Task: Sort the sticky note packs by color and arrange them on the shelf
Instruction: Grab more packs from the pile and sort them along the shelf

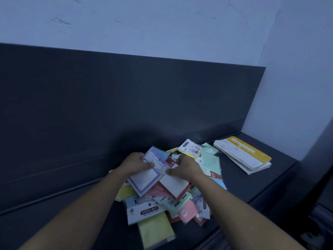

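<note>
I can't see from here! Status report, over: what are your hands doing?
Left hand grips purple-bordered pack. Right hand pinches red-bordered pack. Pile beneath all mixed colours. Yellow-topped stack off right, not in the way.

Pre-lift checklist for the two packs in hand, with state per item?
1. Left hand grips purple pack: ok.
2. Right hand grips red pack: ok.
3. The held packs differ in color, so they need separate spots: ok.
4. Bare shelf left of pile: ok.
5. Pile sorted by color: not ok, colors mixed.
6. Held packs free of loose packs lying on them: cannot tell, blurred.
</note>
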The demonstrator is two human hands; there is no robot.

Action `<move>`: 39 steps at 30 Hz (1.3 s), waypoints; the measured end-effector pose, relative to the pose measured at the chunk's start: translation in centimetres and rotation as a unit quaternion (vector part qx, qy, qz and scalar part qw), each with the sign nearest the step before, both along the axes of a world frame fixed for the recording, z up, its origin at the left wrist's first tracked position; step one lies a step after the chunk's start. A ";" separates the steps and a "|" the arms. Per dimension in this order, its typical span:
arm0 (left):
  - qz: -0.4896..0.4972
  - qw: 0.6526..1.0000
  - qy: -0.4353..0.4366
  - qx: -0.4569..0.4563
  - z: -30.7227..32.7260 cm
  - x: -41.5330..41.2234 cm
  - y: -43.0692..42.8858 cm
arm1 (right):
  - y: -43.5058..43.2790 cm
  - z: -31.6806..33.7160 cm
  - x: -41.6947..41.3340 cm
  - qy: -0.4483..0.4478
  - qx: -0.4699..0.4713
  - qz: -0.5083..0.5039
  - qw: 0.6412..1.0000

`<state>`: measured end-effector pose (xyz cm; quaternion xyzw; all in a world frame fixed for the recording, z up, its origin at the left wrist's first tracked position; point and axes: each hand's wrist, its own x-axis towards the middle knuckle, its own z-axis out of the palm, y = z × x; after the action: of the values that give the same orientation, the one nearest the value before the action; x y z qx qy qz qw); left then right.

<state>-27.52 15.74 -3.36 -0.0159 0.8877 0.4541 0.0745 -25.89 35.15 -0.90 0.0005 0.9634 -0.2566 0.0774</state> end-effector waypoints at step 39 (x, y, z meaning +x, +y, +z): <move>0.507 0.777 0.175 0.330 3.1 30.6 -18.9 | -24.4 0.7 15.5 -0.042 -0.482 0.206 0.850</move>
<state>3.11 -3.15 -0.31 -0.3582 0.5448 0.6865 -0.3220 -10.35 10.76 -0.25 -0.2244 0.6925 -0.6668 0.1597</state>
